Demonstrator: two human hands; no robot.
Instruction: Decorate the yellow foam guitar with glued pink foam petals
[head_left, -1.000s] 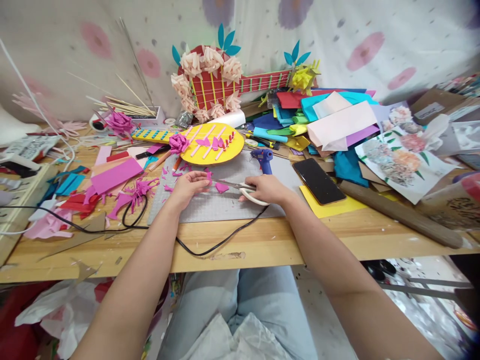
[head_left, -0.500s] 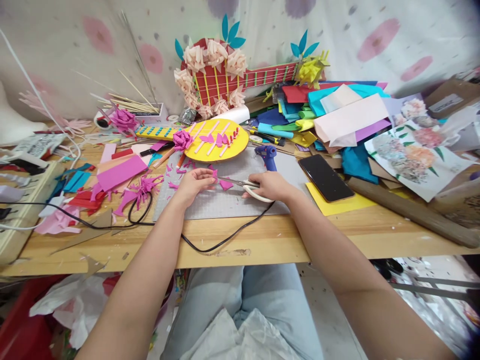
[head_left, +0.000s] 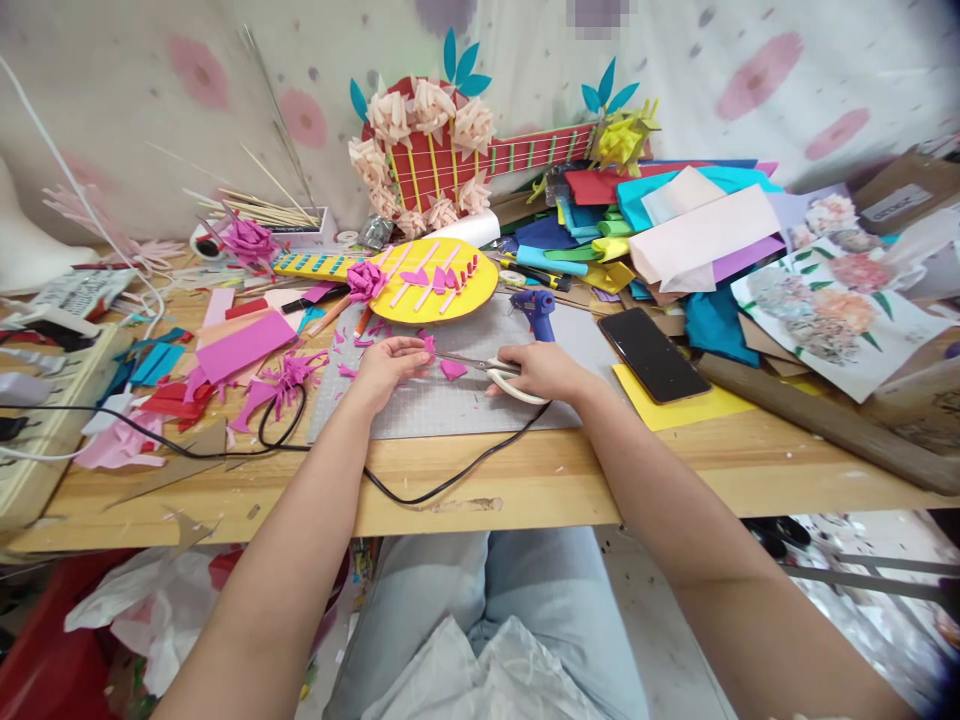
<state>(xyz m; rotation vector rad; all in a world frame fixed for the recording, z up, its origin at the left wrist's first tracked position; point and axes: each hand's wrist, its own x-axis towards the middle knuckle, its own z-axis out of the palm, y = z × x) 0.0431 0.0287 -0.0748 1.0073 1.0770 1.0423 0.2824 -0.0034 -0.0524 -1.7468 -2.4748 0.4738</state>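
Observation:
Over the grey cutting mat (head_left: 405,425), my left hand (head_left: 391,368) pinches a small magenta paper piece (head_left: 429,346) between its fingertips. My right hand (head_left: 541,370) is closed round the white handles of a pair of scissors (head_left: 517,387), whose blades point left to the held piece. Below the blades lies another magenta scrap (head_left: 452,370). Behind my hands rests a yellow paper guitar (head_left: 427,312) with a magenta flower and pink strips. A blue glue gun (head_left: 534,312) stands just beyond my right hand.
A black phone (head_left: 652,355) lies on yellow paper at right, near a brown tube (head_left: 817,420). Coloured sheets (head_left: 705,235) are heaped behind. A red paper guitar (head_left: 427,165) leans at the back. A black cable (head_left: 427,500) crosses the front; a power strip (head_left: 56,440) sits left.
Almost nothing differs. The magenta piece in my left fingers and the scissor blades have shifted very slightly; both hands stay in the same place.

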